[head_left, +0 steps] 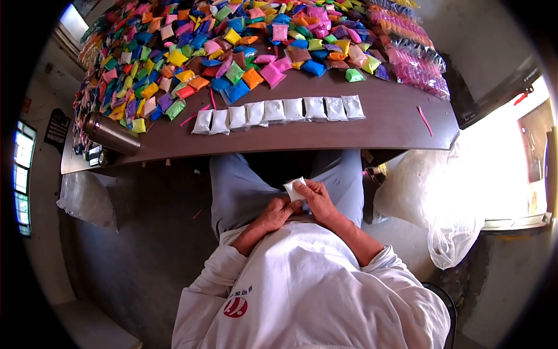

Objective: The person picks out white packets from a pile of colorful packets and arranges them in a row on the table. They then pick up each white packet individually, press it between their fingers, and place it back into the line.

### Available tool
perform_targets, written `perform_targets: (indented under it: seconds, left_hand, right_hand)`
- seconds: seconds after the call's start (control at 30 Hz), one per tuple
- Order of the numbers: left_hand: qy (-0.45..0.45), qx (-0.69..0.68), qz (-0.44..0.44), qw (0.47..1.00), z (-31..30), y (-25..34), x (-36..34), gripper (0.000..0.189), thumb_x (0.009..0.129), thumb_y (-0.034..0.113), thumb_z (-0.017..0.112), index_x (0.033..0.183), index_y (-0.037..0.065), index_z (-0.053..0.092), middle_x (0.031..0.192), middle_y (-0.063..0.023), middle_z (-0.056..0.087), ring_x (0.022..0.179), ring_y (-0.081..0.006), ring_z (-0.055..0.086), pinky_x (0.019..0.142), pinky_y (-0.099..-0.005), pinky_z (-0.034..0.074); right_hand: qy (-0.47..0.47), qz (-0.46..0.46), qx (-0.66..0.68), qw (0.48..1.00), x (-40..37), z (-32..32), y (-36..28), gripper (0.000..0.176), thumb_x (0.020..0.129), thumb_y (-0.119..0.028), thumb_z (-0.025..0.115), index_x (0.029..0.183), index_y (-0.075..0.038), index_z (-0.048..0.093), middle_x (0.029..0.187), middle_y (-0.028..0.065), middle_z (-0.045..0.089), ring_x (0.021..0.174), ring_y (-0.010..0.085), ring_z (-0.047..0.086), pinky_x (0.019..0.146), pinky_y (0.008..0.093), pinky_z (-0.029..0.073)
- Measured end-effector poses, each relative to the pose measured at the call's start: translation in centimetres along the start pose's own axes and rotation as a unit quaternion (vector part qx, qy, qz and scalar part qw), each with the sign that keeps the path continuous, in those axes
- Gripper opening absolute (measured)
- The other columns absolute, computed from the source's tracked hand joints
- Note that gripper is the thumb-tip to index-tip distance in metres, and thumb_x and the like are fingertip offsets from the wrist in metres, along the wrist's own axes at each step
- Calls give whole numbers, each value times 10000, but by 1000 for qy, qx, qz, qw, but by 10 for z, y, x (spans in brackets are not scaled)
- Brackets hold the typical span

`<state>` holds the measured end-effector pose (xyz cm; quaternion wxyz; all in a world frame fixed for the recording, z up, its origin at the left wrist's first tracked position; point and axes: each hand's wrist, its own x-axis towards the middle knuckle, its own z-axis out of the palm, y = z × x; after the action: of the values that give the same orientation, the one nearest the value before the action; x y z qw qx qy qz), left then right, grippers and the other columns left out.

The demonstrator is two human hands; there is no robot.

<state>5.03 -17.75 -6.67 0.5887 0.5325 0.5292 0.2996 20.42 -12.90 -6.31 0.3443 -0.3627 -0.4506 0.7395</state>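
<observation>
A small white packet (294, 189) is held between my two hands, above my lap and just below the table's front edge. My right hand (317, 196) pinches its right side, thumb on top. At its lower left, my left hand (279, 210) has its fingers curled against the packet's lower edge. Beyond them, a row of several similar white packets (274, 110) lies side by side on the brown table (349, 135).
Many coloured packets (237, 91) cover the table's back and left. Bundled packets (415, 64) lie back right. A metal flask (111, 132) lies at the left edge. Pink strips (425, 121) lie on the table. Plastic bags (87, 199) hang or stand at both sides.
</observation>
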Motion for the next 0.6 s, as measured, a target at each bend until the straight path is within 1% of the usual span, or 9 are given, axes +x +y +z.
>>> perform_targets:
  seconds: [0.2, 0.33, 0.43, 0.5, 0.6]
  left_hand:
    - [6, 6, 3, 1000, 0, -6, 2, 362, 928, 338, 510, 988, -6, 607, 810, -101, 644, 763, -188, 597, 746, -331, 480]
    - [3, 13, 9, 1000, 0, -5, 3, 362, 934, 338, 494, 972, -6, 603, 819, -105, 648, 771, -198, 604, 746, -337, 480]
    - [0, 22, -8, 1000, 0, -3, 2, 369, 939, 342, 489, 962, -7, 604, 805, -90, 634, 759, -182, 587, 730, -321, 472]
    - [2, 16, -5, 1000, 0, -3, 2, 359, 938, 331, 491, 967, -9, 605, 807, -93, 636, 760, -185, 590, 736, -324, 473]
    - [3, 16, 0, 1000, 2, -4, 2, 345, 934, 318, 497, 978, -7, 605, 811, -98, 640, 766, -192, 596, 747, -329, 473]
  right_hand:
    - [-6, -5, -27, 1000, -3, 4, -9, 299, 935, -305, 523, 978, -27, 627, 798, -7, 599, 718, 62, 522, 636, 220, 440]
    - [11, 7, -1, 1000, -3, 5, -8, 302, 930, -310, 533, 991, -26, 620, 790, -3, 599, 714, 66, 527, 629, 213, 438]
    - [24, -7, 1, 1000, -2, 3, -3, 319, 928, -322, 530, 974, -23, 629, 795, 0, 604, 710, 75, 532, 632, 219, 439]
    - [48, -11, -20, 999, -1, 2, -1, 339, 929, -334, 514, 956, -21, 642, 798, 8, 608, 711, 84, 535, 637, 231, 442]
    - [52, -9, -11, 999, -2, 2, -2, 352, 933, -335, 496, 940, -21, 654, 802, 13, 612, 715, 92, 535, 645, 241, 444]
